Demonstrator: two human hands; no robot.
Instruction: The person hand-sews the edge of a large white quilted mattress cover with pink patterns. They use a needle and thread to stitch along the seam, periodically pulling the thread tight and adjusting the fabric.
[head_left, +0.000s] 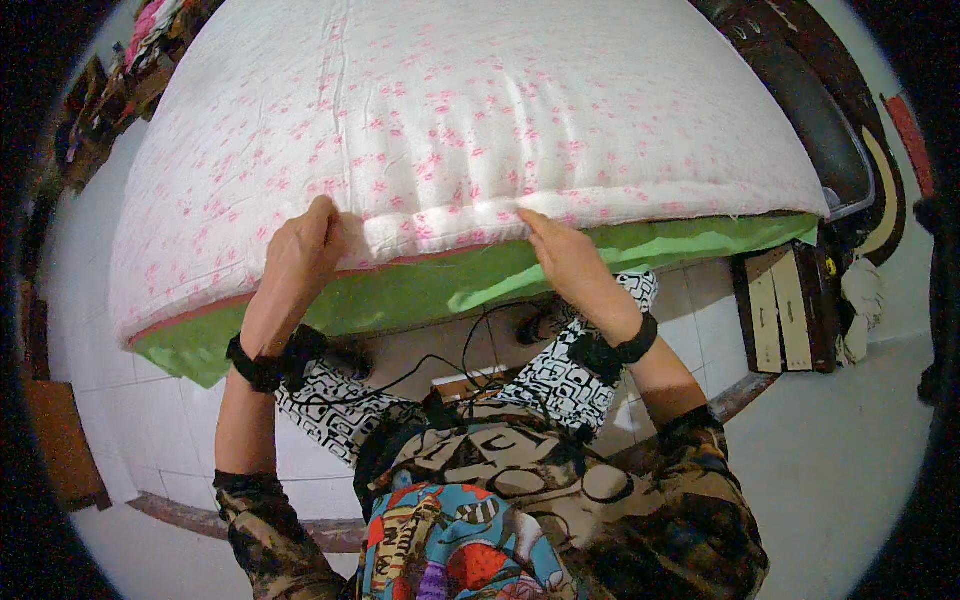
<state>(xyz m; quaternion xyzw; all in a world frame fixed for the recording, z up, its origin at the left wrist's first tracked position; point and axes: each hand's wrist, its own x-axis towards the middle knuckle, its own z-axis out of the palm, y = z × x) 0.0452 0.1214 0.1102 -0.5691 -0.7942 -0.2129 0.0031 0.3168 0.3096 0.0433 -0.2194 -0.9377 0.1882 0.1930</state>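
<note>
A white quilt or padded mattress cover (450, 142) with small pink flowers spreads over the bed before me. Its front edge is bunched into short folds between my hands. My left hand (304, 240) grips that edge left of centre, fingers curled with the knuckles up. At the folded edge further right, my right hand (559, 251) pinches the fabric with its fingertips; its thumb is not clearly visible. Beneath the quilt hangs a green cloth (420, 289), with a thin pinkish-red layer showing between them. A lighter flap of the green cloth juts out below my right hand.
Black cables (427, 360) hang near my patterned trouser legs. At right stand a cream-and-brown cabinet (772, 311) and a dark headboard (810, 105). Piled clothes (97, 105) lie at far left. A brown box or panel (67, 442) stands on the left over pale floor tiles.
</note>
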